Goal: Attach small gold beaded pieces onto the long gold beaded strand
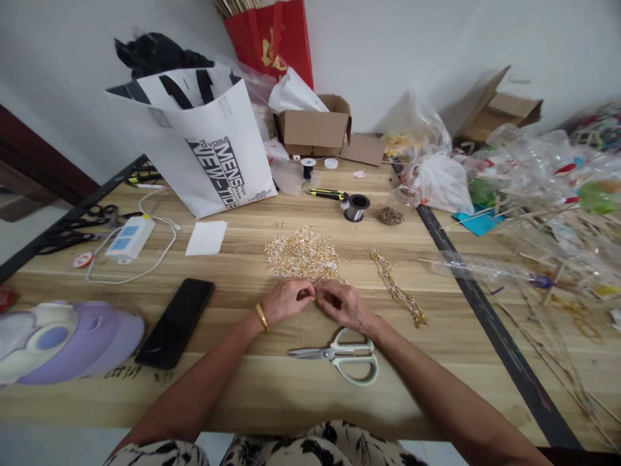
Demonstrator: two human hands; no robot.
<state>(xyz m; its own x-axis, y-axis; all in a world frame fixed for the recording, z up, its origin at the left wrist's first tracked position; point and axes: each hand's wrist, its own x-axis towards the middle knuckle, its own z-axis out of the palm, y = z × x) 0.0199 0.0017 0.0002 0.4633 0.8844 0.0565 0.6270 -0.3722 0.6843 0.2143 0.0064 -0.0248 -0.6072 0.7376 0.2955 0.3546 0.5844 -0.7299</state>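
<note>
A heap of small gold and clear beaded pieces [303,251] lies at the middle of the wooden table. Just in front of it, my left hand [290,299] and my right hand [343,304] are close together, fingertips pinched and nearly meeting. Whatever is between the fingertips is too small to make out. A gold bracelet [262,318] circles my left wrist. Under my right wrist, partly covered by it, lie scissors with pale handles [353,355], blades toward the left. Right of the heap is a gold beaded strand [398,288].
Behind the heap are a wire spool [356,207], a yellow-black cutter [328,194] and a jar of small brown bits [392,213]. To the left are a black phone [175,322], a power strip [130,238] and a white paper bag [213,149]. Plastic bottles [528,155] crowd the right.
</note>
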